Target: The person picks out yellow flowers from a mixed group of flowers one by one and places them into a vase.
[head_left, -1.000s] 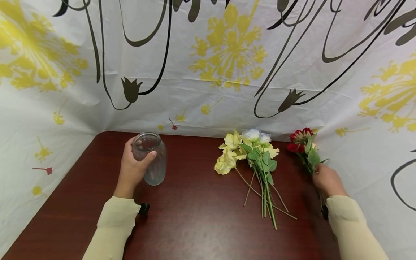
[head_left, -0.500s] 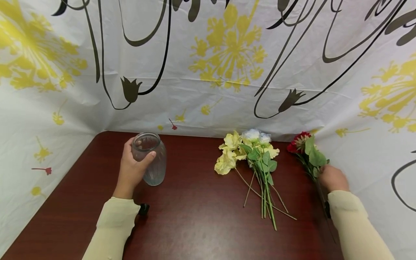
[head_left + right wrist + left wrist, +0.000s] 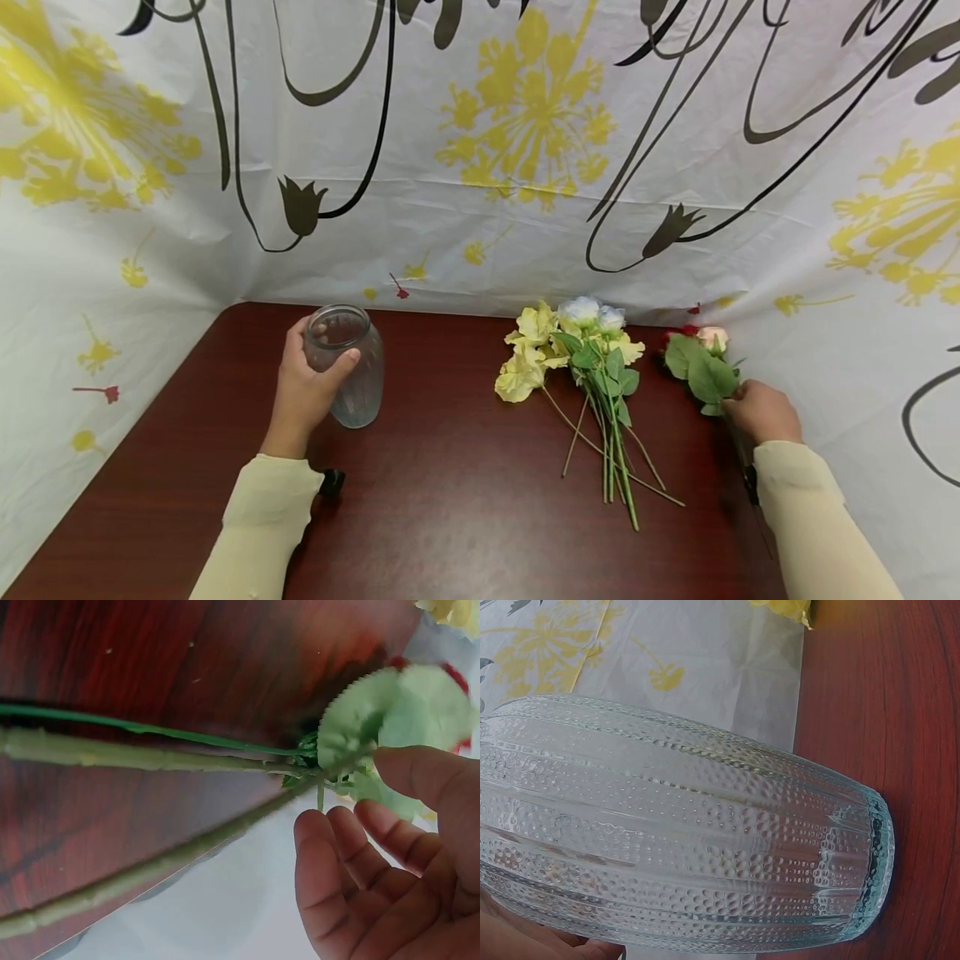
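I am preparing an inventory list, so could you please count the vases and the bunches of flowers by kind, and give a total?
Clear, ribbed glass vase: 1
Long-stemmed flower bunches: 2 (yellow and bluish-white bunch; red and pale-pink bunch)
Total: 3

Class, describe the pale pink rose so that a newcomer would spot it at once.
In the head view, follow the dark red-brown table to its far right corner. There, just past the right hand, large green leaves spread out. Above them shows the pale pink rose, the only pink bloom, beside red flowers.
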`<state>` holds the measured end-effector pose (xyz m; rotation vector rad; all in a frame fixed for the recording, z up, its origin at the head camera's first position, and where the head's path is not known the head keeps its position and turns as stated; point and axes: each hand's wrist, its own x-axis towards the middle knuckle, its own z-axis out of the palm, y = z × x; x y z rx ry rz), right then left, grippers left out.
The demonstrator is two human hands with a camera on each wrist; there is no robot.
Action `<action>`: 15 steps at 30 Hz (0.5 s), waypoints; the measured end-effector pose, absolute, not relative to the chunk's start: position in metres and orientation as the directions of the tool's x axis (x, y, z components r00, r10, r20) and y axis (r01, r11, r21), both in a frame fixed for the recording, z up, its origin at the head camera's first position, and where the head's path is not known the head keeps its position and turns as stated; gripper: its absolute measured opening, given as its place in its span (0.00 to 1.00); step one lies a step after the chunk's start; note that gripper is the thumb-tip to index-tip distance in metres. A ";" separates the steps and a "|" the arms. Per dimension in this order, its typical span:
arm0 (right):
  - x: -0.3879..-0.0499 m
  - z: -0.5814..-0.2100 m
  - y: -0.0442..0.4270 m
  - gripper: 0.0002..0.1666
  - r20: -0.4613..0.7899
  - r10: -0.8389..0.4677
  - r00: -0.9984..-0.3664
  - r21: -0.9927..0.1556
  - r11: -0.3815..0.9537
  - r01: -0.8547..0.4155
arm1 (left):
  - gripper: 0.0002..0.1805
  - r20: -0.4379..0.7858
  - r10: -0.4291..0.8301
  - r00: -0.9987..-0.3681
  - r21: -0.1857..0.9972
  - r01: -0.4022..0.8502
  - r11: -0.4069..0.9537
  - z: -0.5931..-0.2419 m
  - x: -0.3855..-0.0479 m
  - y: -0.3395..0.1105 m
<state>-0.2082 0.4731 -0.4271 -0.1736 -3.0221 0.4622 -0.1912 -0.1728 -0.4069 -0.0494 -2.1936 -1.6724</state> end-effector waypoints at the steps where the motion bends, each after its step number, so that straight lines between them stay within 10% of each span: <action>1: -0.208 -0.426 0.472 0.21 0.059 0.124 -0.991 -0.304 0.947 0.100 | 0.45 0.319 -0.198 -0.927 0.922 0.256 0.290 -0.407 -0.191 -0.173; 15: -0.198 -0.414 0.444 0.25 0.015 0.134 -0.991 -0.367 0.922 0.119 | 0.46 0.311 -0.205 -0.928 0.924 0.245 0.293 -0.413 -0.196 -0.176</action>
